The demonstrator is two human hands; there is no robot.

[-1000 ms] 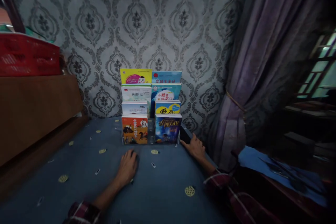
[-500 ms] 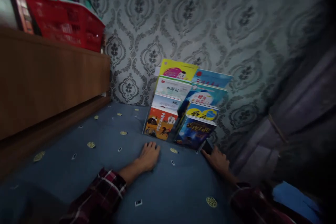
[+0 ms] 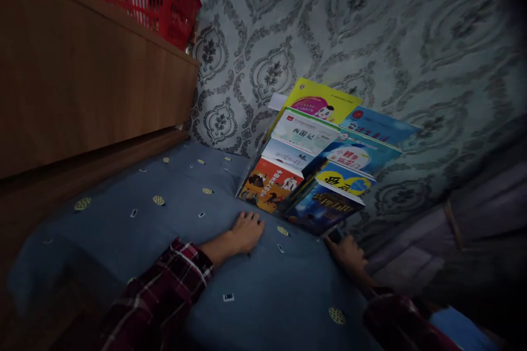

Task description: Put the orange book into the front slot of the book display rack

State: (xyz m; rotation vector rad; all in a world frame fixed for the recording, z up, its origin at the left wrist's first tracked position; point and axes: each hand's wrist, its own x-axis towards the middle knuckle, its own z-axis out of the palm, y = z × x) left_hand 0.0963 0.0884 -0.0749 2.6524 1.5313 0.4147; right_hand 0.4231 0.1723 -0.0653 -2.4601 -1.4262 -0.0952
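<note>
My left hand (image 3: 247, 232) lies palm down on the blue patterned sheet (image 3: 263, 279), fingers loosely spread, with nothing in it. Just beyond it stand two tiered columns of children's books. An orange book (image 3: 269, 189) is at the front left, with a white book (image 3: 307, 134) and a yellow book (image 3: 325, 101) behind. At the front right is a dark blue book (image 3: 321, 211), with a yellow-and-blue book (image 3: 349, 180) and light blue books behind. By its lower right corner, my right hand (image 3: 349, 252) has curled fingers against a small dark object (image 3: 335, 235), mostly hidden.
A wooden cabinet (image 3: 94, 77) runs along the left, with a red plastic basket (image 3: 173, 5) on top. Patterned wallpaper (image 3: 272, 66) rises behind the books. At the right hangs a greyish-purple curtain (image 3: 481, 208). A light blue item (image 3: 459, 329) lies at the lower right.
My view has tilted and come closer, so the books look larger and further right. Both hands keep nearly the same places beside the books.
</note>
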